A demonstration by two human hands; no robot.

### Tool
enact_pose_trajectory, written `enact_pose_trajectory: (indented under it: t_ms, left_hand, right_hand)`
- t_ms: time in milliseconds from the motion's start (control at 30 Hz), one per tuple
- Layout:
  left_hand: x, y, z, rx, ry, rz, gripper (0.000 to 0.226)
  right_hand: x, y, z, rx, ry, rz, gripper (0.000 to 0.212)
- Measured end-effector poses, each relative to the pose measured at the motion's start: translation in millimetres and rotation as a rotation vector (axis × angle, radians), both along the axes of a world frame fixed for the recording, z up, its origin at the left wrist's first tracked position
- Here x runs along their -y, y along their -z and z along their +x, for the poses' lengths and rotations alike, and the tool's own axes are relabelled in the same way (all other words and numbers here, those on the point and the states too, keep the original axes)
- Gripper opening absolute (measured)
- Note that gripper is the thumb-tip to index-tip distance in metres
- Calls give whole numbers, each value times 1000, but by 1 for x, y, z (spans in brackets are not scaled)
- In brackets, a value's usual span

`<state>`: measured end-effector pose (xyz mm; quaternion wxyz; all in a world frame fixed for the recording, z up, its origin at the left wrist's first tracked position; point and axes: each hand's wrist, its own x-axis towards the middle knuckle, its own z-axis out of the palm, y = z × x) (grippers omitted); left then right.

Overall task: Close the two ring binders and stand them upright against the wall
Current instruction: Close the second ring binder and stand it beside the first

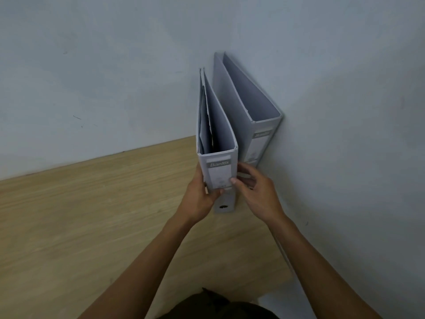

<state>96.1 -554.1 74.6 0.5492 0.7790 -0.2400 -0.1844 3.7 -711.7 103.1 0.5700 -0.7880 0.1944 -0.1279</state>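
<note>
Two grey ring binders stand upright, spines toward me, in the corner where two pale walls meet. The far binder (264,125) leans against the right wall, empty inside as seen from above. The near binder (219,143) stands just left of it with some papers inside. My left hand (200,199) grips the left edge of its spine, low down. My right hand (255,194) holds the right edge of the same spine, thumb on the label, fingers between the two binders.
A light wooden tabletop (92,215) stretches left and toward me. The back wall (103,77) and the right wall (356,134) close the corner. A dark garment shows at the bottom edge.
</note>
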Motion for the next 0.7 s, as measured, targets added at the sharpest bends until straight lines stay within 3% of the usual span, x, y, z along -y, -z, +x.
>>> enact_pose_trajectory:
  t_ms: [167,333,700]
  left_hand:
    - [19,-19,1,43,31,15,92]
    - [38,-28,5,81,13,34,100]
    - [50,-32,25,105,-83,73,93]
  right_hand:
    - [16,12,1,17,31,44,49]
    - [24,6,11,13,80,1,31]
    - [30,0,47,-15,211,-223,14]
